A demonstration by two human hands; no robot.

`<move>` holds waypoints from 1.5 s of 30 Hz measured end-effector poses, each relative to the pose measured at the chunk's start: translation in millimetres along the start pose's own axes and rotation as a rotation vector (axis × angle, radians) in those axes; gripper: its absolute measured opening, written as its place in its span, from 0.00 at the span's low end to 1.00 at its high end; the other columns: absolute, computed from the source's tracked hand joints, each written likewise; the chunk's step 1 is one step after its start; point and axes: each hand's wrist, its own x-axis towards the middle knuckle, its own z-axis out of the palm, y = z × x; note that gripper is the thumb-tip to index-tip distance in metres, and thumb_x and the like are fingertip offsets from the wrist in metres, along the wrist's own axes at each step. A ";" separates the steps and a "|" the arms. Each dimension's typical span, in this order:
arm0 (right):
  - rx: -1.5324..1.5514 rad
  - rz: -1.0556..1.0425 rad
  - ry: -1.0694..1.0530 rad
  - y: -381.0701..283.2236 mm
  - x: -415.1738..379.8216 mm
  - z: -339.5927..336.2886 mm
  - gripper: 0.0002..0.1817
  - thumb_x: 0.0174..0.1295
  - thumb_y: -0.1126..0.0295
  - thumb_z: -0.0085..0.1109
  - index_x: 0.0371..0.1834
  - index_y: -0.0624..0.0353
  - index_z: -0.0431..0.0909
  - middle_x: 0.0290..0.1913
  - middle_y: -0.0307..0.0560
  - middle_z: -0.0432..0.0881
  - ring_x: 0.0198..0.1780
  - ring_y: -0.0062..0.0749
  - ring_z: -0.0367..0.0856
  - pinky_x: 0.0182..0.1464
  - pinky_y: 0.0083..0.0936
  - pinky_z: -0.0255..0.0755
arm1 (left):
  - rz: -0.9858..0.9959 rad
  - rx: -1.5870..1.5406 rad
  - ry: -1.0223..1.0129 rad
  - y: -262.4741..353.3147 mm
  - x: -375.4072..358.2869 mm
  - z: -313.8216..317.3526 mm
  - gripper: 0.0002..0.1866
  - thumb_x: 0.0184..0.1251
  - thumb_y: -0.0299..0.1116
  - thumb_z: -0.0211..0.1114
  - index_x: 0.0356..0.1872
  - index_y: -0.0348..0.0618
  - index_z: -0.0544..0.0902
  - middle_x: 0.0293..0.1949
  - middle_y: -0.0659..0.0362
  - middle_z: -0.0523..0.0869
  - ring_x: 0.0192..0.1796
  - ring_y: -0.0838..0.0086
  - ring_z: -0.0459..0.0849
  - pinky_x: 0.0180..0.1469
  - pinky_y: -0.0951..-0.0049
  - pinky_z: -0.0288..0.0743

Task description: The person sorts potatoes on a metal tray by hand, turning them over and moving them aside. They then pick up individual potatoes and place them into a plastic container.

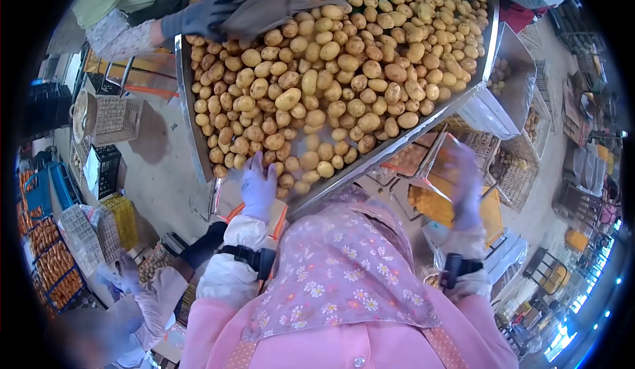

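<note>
A metal sorting table (187, 114) is heaped with several yellow potatoes (331, 71). My left hand (258, 189), in a pale glove, lies on the potatoes at the table's near edge with its fingers spread over them. My right hand (463, 185), also gloved, is blurred and hangs off the table's right side above an orange crate (436, 205). Whether it holds a potato cannot be made out. My pink sleeves and a flowered scarf fill the bottom of the view.
Another person's grey-gloved hands (221, 10) work the potatoes at the far left corner. A third person's gloved hand (129, 270) is at the lower left by crates. Wire baskets of potatoes (509, 170) stand to the right, stacked plastic crates (106, 170) to the left.
</note>
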 end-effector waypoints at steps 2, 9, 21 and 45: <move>0.042 -0.209 -0.414 42.1 -7.0 80.9 0.26 0.73 0.65 0.58 0.72 0.61 0.72 0.59 0.43 0.84 0.54 0.28 0.82 0.55 0.25 0.78 | -0.105 0.152 -0.033 25.2 8.6 0.9 0.28 0.70 0.44 0.67 0.66 0.40 0.79 0.61 0.42 0.81 0.62 0.48 0.82 0.63 0.52 0.77; -0.960 -0.798 -0.653 96.1 -7.6 244.9 0.26 0.72 0.63 0.57 0.73 0.44 0.71 0.63 0.49 0.80 0.53 0.50 0.85 0.56 0.43 0.80 | 0.085 -0.272 -0.085 12.2 7.4 -29.2 0.24 0.72 0.36 0.65 0.66 0.37 0.79 0.54 0.44 0.87 0.57 0.51 0.85 0.61 0.56 0.77; -0.289 -0.735 0.199 7.1 25.0 0.3 0.25 0.78 0.53 0.50 0.66 0.62 0.73 0.56 0.46 0.82 0.48 0.30 0.82 0.42 0.25 0.80 | 0.456 0.167 0.026 26.8 -19.9 -20.2 0.35 0.64 0.34 0.66 0.75 0.48 0.72 0.73 0.41 0.71 0.74 0.46 0.70 0.74 0.48 0.65; -1.601 -1.104 -1.087 14.8 58.0 324.8 0.24 0.73 0.48 0.54 0.72 0.17 0.73 0.81 0.41 0.62 0.77 0.51 0.65 0.77 0.55 0.59 | 0.374 0.402 0.067 23.9 138.5 -54.4 0.35 0.54 0.57 0.75 0.67 0.73 0.82 0.79 0.38 0.59 0.79 0.30 0.53 0.77 0.26 0.43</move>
